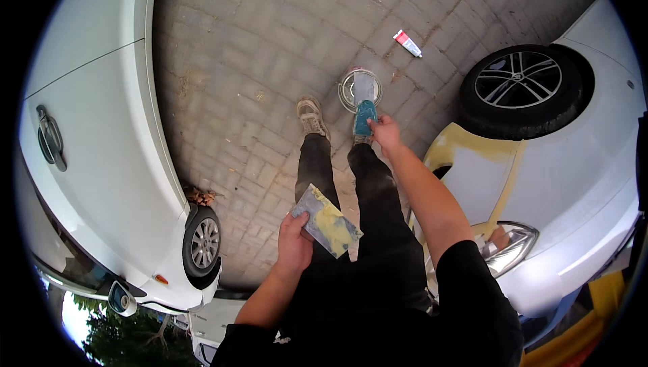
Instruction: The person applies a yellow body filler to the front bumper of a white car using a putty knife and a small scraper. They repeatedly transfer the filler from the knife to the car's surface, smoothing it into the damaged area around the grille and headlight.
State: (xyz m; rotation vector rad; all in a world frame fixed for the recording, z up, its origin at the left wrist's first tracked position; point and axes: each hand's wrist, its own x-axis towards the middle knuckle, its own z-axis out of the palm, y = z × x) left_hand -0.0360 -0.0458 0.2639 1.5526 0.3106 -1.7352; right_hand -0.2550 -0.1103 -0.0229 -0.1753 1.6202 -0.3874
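Note:
My left hand (294, 242) is closed on one edge of a flat grey palette (332, 227) smeared with yellow putty, held in front of my thighs. Farther out, my right hand (385, 133) grips a putty knife (365, 116) by its teal handle. Its wide grey blade reaches over the open round tin (345, 92) standing on the paving; whether the blade touches what is inside cannot be told. Beyond the tin, to the right, lies a small red and white tube (408, 44).
A white car (101, 144) lines the left side. At the right stands another car's front fender (486, 171) with yellow putty patches, beside its wheel (518, 83) and headlight (509, 249). My shoe (311, 117) rests on the brick paving (250, 36). Dry leaves (200, 195) lie near the left car's wheel.

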